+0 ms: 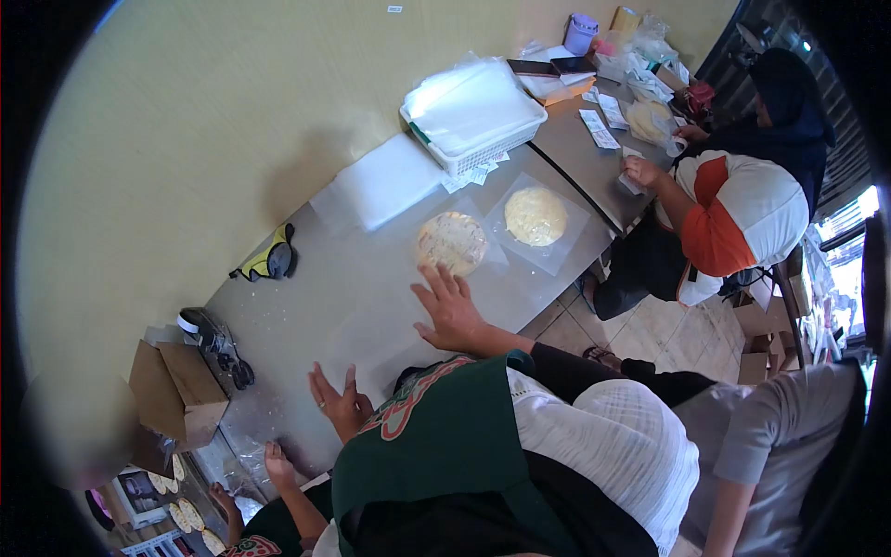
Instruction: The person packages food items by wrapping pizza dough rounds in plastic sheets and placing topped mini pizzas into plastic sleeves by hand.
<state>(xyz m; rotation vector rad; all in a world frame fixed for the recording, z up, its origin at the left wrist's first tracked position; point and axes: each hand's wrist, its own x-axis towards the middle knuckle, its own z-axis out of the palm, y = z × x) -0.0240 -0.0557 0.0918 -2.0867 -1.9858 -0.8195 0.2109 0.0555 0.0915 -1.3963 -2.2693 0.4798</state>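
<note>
Left hand (pixel 343 404) low over the smooth grey table (pixel 320 306), fingers spread, grip wide; right hand (pixel 452 314) also wide and empty, forearm angled in from the right, fingertips at the near edge of a speckled disc (pixel 452 243), contact uncertain. Two flat, round discs counted, this and a paler disc (pixel 535 216) just beside it, both with thin clear plastic (pixel 568 243). Beyond, one white lattice basket (pixel 492 156) bearing translucent sheets (pixel 473 97).

A plain cream wall (pixel 186 139) borders the grey table (pixel 343 302); beige floor tiles (pixel 682 330) lie beside it, a bright window (pixel 846 227) well apart.
</note>
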